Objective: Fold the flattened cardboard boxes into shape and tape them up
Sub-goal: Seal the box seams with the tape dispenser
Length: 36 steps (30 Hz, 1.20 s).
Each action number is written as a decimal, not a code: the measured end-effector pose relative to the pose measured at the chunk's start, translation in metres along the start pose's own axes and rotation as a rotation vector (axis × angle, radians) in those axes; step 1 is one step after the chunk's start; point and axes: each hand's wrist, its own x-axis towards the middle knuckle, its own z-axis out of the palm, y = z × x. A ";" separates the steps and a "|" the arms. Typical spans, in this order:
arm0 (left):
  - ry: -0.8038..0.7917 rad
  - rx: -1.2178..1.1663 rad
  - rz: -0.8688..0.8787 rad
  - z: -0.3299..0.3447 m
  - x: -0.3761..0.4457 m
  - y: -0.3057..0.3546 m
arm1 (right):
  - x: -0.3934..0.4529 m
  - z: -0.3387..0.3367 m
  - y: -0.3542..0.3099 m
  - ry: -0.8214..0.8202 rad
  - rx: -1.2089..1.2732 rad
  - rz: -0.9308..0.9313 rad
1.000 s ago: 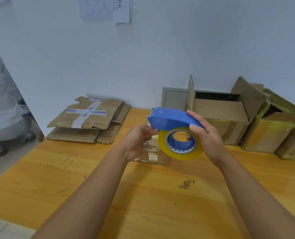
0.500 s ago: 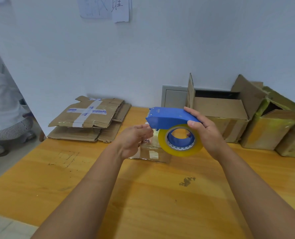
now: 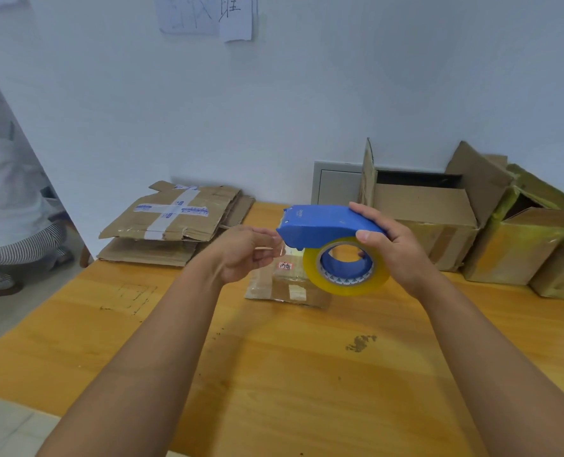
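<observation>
Cardboard boxes (image 3: 172, 222) lay flat in a stack at the back left of the bench (image 3: 274, 374), the top one crossed with white tape. A small taped box (image 3: 287, 285) sat mostly hidden behind the tape roll (image 3: 346, 267). The right hand (image 3: 396, 249) gripped the blue tape holder (image 3: 323, 225). The left hand (image 3: 244, 252) had its fingers curled at the holder's front; the clear tape end was too hard to see.

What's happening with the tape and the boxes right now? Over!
Right hand grips blue tape dispenser above table. Left hand pinching at tape end by dispenser's front. Small box lies beneath, untaped. Nothing blocking.
</observation>
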 end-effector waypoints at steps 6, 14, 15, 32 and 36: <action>-0.016 -0.064 -0.016 -0.010 0.000 0.009 | 0.006 0.001 -0.001 -0.024 -0.012 -0.006; 0.180 -0.217 -0.020 -0.006 -0.004 -0.018 | 0.007 -0.001 0.009 0.034 0.054 0.000; 0.171 -0.241 -0.034 -0.005 -0.006 -0.020 | 0.006 -0.002 0.010 0.044 0.067 0.003; -0.005 -0.494 -0.200 0.030 -0.005 -0.036 | 0.004 -0.003 0.016 0.069 0.162 0.032; -0.015 -0.536 -0.158 0.027 -0.008 -0.031 | 0.004 -0.003 0.015 0.069 0.158 0.032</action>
